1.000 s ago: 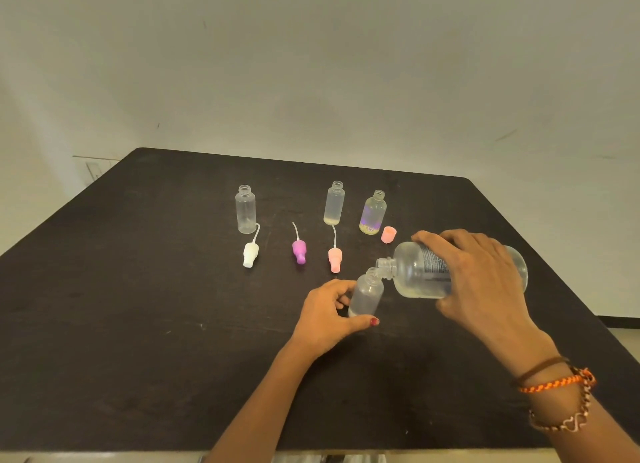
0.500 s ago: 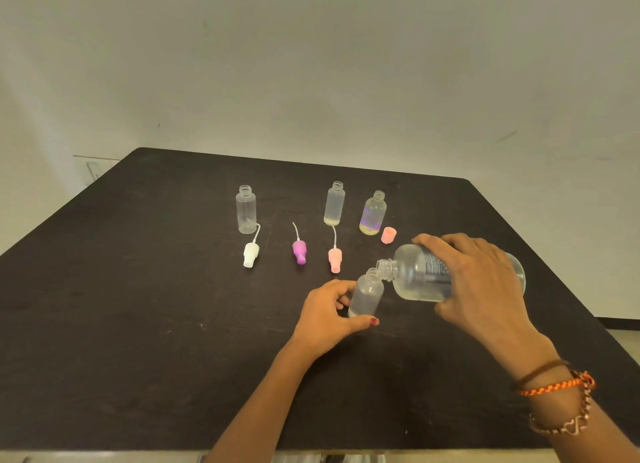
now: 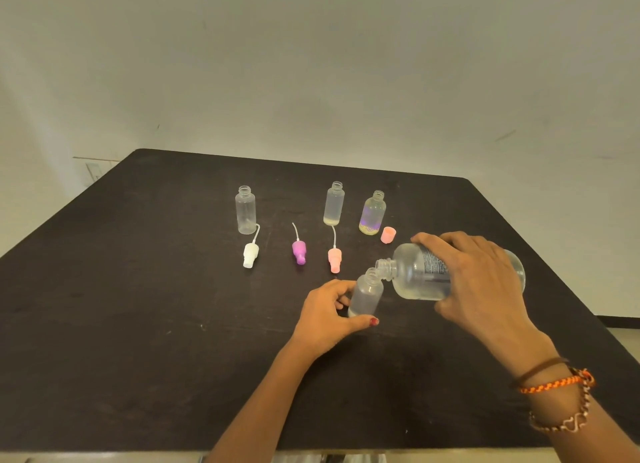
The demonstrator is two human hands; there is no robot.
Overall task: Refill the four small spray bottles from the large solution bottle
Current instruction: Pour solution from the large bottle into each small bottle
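The left hand (image 3: pixel 329 315) grips a small frosted bottle (image 3: pixel 366 294) standing near the middle of the dark bench (image 3: pixel 138 324), fingers behind it and the thumb curled across its near base. The right hand (image 3: pixel 485 286) has its fingers clamped over the large solution bottle (image 3: pixel 415 272), tipped almost level, its open neck just above and touching the small bottle's mouth. Farther back stand three open small bottles (image 3: pixel 334 204), with three spray tops (image 3: pixel 298 251) and a pink cap (image 3: pixel 388 234) lying nearby.

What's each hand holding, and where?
Left hand grips the small spray bottle around its lower body; right hand grips the tilted large solution bottle around its body.
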